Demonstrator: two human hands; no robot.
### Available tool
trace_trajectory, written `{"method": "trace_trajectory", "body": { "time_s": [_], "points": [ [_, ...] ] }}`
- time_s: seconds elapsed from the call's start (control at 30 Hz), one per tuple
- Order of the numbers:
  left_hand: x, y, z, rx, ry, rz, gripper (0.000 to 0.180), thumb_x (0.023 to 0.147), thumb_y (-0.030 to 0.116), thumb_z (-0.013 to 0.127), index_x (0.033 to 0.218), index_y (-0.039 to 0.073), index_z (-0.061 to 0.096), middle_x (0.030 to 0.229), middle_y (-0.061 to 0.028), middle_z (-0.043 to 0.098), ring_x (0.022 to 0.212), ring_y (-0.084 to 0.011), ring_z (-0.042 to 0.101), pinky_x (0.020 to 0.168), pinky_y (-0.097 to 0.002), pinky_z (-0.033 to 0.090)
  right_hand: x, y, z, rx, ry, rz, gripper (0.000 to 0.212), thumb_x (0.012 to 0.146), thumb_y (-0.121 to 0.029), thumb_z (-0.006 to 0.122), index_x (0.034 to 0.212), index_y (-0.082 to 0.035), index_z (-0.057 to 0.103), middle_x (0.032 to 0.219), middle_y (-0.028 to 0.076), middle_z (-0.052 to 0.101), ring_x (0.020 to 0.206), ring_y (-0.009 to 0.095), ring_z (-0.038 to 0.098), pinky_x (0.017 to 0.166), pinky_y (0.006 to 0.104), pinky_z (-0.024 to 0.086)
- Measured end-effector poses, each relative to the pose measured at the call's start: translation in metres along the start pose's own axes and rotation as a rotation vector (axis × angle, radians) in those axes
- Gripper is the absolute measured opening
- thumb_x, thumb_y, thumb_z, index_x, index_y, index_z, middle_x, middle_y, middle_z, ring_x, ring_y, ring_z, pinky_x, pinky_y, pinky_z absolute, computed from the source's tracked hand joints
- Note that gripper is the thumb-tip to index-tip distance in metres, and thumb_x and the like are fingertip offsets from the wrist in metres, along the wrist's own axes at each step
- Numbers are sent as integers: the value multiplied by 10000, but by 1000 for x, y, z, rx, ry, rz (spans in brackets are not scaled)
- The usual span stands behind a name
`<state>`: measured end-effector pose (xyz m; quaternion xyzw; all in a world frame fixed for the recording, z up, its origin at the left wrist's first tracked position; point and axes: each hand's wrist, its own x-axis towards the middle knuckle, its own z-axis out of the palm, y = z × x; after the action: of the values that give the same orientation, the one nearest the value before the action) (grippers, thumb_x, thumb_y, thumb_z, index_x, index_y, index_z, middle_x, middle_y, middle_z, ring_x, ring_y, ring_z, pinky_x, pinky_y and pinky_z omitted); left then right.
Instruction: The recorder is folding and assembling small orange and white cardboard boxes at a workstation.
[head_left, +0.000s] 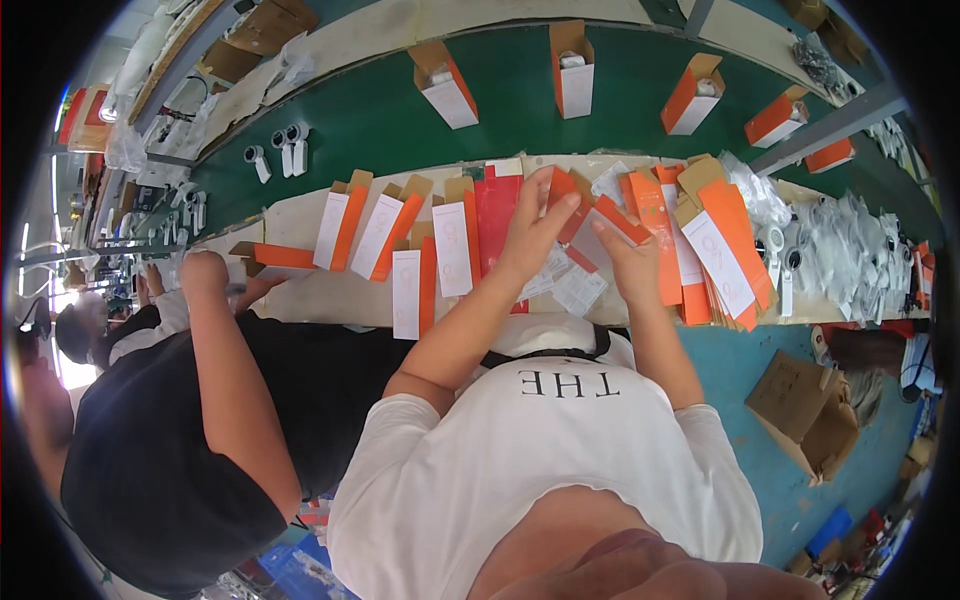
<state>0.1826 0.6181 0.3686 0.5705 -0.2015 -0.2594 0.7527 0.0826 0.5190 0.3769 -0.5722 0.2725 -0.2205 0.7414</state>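
Observation:
An orange carton [620, 222] with its end open is between my hands over the near side of the table. Its left part is gripped by my left hand [535, 225], fingers curled around the cardboard and thumb in front. My right hand [630, 265] closes on the right side of the same carton, thumb up along its edge. The carton's inside is mostly hidden from this angle. Folded paper leaflets [578, 290] lie just below it. A red flat box [495, 225] stands beside my left hand, and flattened orange-and-white cartons [722, 245] are stacked right of my right hand.
Several open orange-and-white boxes [383, 235] stand left of my left forearm. Beyond runs a green belt [370, 120] carrying more filled boxes [572, 85] and white handheld fans [290, 150]. Bagged fans [850, 255] heap at right. A co-worker's arm [225, 350] works at left.

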Motion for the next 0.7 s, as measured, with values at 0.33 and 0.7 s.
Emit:
{"method": "trace_trajectory", "body": {
  "time_s": [0.33,0.7],
  "points": [
    [-1,5,3,-50,-5,-171,293,770,61,488,1063,53,476,1217,-153,456,1056,-178,453,915,-303,340,2,-7,-11,-434,-201,-711,280,730,-120,677,990,-28,628,913,104,631,825,245,603,714,304,481],
    [-24,31,11,-299,-304,-299,587,724,88,464,1287,-14,336,1273,-126,408,1201,-201,378,1004,-303,275,1,-9,-6,-65,0,-286,477,853,-252,450,1278,-45,381,1211,144,450,1108,214,447,946,320,330]
  ]
}}
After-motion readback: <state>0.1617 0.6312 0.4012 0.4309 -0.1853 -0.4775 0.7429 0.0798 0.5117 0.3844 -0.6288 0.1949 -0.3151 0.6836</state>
